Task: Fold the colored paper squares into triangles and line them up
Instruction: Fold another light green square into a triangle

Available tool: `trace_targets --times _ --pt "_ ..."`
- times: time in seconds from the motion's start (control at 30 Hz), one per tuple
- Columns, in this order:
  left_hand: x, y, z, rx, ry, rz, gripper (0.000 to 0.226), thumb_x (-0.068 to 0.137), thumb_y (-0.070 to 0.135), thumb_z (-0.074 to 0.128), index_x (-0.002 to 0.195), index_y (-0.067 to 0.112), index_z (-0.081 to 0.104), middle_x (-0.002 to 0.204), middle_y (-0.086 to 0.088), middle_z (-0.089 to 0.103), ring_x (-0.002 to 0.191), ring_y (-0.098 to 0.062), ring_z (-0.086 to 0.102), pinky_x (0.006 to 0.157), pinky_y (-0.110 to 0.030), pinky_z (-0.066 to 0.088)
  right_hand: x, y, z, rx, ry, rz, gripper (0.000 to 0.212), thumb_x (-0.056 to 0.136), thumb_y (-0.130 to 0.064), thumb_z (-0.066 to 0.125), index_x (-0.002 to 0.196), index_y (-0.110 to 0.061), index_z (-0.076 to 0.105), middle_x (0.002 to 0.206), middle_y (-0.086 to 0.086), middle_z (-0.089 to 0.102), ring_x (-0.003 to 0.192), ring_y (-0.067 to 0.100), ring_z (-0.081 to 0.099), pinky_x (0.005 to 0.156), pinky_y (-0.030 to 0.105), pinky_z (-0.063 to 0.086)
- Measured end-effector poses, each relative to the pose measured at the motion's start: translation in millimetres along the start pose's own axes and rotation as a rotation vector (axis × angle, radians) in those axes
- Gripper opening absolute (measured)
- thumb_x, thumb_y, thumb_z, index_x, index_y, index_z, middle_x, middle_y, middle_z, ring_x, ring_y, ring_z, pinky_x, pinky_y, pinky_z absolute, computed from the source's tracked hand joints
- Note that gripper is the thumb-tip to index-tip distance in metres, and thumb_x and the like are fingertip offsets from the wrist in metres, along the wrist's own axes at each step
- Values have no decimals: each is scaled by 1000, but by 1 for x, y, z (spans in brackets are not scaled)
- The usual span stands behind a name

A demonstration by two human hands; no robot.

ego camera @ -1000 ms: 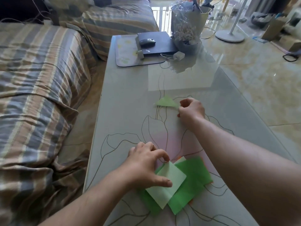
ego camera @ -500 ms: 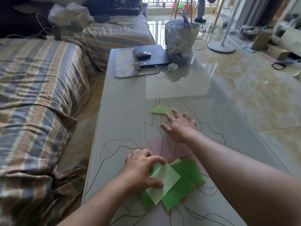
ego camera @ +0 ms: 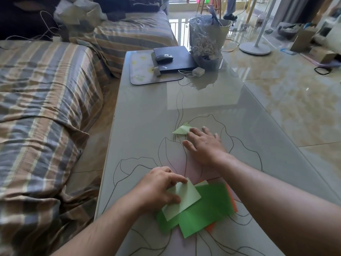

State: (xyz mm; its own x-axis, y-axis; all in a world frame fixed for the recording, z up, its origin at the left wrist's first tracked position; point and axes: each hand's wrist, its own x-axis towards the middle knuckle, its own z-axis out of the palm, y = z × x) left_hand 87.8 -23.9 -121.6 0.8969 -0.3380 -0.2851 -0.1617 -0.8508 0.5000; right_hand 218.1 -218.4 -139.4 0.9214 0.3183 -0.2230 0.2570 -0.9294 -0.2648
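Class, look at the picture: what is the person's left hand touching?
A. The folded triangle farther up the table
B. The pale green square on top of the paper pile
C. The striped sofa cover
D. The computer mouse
B: the left hand pinches the pale green square atop the paper pile; the right hand lies flat by the folded triangle.

Orange sheet (ego camera: 232, 198) mostly hidden under green stack (ego camera: 208, 209); left hand (ego camera: 158, 191) covers pale square's (ego camera: 186, 197) edge, prob. pinching.
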Motion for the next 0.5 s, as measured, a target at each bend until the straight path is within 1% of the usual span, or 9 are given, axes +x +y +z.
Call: trace_targets --times 0.03,0.1,0.17,0.23,0.27,0.3,0.37,0.43,0.5 --pt "0 -1 0 -15 2 -1 55 83 40 82 133 51 62 108 20 51 99 3 46 81 -7 35 -2 1 -2 10 -3 -8 67 103 -68 25 161 -34 28 172 -15 11 160 25 2 126 60 7" --pt "-2 -3 2 -46 13 -11 46 87 35 79 128 50 66 106 22 49 94 5 47 77 -6 33 -7 3 -6 66 -2 -31 67 104 -66 29 162 -32 26 172 -15 10 160 23 5 127 58 10" --pt "-7 -1 -1 -94 32 -39 35 94 28 72 123 48 70 106 23 50 96 4 50 83 -12 41 -16 3 -14 196 66 -60 66 105 -60 36 163 -30 26 172 -14 14 159 20 13 128 51 17" --pt "-12 1 -8 -124 58 -76 30 99 29 66 124 44 70 109 23 53 101 1 55 94 -22 49 -30 0 -24 271 142 -85 57 106 -52 44 158 -27 41 168 -9 30 154 18 28 123 39 28" --pt "-14 3 -12 -107 57 -95 29 99 36 66 127 41 69 111 21 53 103 1 56 97 -26 51 -40 -2 -29 267 162 -99 51 106 -47 49 151 -25 50 163 -8 40 149 17 37 119 36 34" --pt "-17 5 -14 -60 41 -124 37 94 48 69 130 39 65 114 18 52 106 -2 55 98 -29 51 -51 -5 -32 253 162 -110 44 105 -42 53 145 -25 57 157 -7 48 144 16 44 116 35 38" --pt "-21 8 -15 87 -6 -192 70 75 73 73 132 37 55 121 12 47 116 -10 47 99 -34 48 -77 -8 -33 238 113 -110 37 102 -38 58 138 -28 62 149 -7 56 136 14 51 114 38 42" --pt "-24 12 -10 247 -36 -233 89 64 78 78 132 31 46 129 6 42 123 -19 38 101 -38 43 -101 -10 -32 239 51 -96 35 100 -39 61 134 -31 64 146 -9 56 133 13 51 114 39 43" --pt "-24 15 -5 286 -33 -258 89 63 72 83 129 25 45 132 0 40 124 -24 36 103 -41 42 -120 -13 -29 235 13 -89 34 99 -39 62 132 -33 65 143 -11 55 132 12 51 112 36 43"
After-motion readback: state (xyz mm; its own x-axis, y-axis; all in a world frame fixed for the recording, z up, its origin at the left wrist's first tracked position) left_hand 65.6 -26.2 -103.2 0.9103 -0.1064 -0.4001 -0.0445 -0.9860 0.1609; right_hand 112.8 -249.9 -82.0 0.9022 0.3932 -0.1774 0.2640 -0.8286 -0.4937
